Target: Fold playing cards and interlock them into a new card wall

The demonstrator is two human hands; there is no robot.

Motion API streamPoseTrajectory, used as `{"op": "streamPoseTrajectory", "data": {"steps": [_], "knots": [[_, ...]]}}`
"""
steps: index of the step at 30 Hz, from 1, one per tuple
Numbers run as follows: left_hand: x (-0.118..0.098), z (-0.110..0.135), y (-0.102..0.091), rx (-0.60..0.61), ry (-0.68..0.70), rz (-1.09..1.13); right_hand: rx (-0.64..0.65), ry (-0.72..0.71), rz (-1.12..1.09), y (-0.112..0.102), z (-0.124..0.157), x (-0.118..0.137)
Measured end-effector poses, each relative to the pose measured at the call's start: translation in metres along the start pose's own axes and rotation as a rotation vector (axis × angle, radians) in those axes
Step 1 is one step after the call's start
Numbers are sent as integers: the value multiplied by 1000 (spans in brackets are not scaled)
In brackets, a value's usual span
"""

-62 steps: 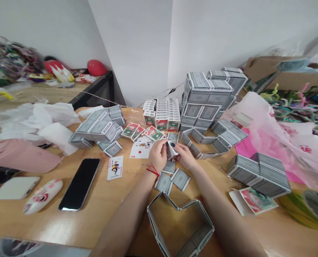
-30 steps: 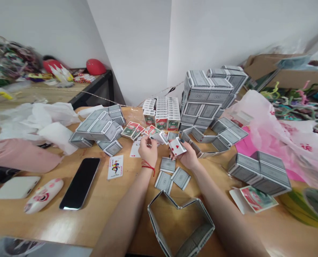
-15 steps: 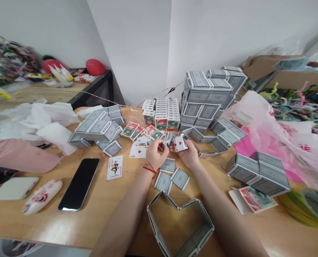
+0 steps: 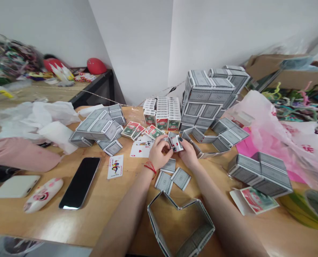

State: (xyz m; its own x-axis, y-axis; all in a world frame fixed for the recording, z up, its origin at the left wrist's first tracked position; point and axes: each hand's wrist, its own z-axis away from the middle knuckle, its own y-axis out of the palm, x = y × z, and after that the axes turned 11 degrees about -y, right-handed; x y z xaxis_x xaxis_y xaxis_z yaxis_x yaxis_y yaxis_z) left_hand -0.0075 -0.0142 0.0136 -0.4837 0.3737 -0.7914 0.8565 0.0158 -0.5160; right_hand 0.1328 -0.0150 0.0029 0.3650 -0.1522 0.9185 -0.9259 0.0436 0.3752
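Observation:
Between my two hands is a small folded playing card [image 4: 177, 144] with red hearts on its face. My right hand [image 4: 187, 154] pinches it from the right, thumb on top. My left hand [image 4: 159, 154], with a red string at the wrist, has its fingers closed at the card's left edge. Just below lie several folded grey-backed cards [image 4: 181, 178]. Nearer me stands a heart-shaped ring of folded cards [image 4: 155, 225], open at the top. Loose face-up cards [image 4: 140, 150] lie left of my left hand, with a joker card [image 4: 115, 166] further left.
Card boxes [image 4: 162, 123] stand in rows at the back, beside a tall folded-card stack [image 4: 201, 94]. Other card structures sit left [image 4: 97, 125] and right [image 4: 260, 173]. A phone [image 4: 80, 182], an opened card box [image 4: 257, 200] and a tape roll [image 4: 306, 210] lie on the table.
The card in my hands has been bent or turned, so less of its face shows. My left fingers have moved right, closer to my right hand.

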Motion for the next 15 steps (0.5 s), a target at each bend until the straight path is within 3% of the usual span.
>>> {"op": "streamPoseTrajectory", "data": {"steps": [6, 15], "knots": [[4, -2, 2, 19, 24, 21, 11, 13, -131, 1, 1, 2], [3, -4, 1, -19, 99, 40, -18, -3, -99, 1, 1, 1]]}}
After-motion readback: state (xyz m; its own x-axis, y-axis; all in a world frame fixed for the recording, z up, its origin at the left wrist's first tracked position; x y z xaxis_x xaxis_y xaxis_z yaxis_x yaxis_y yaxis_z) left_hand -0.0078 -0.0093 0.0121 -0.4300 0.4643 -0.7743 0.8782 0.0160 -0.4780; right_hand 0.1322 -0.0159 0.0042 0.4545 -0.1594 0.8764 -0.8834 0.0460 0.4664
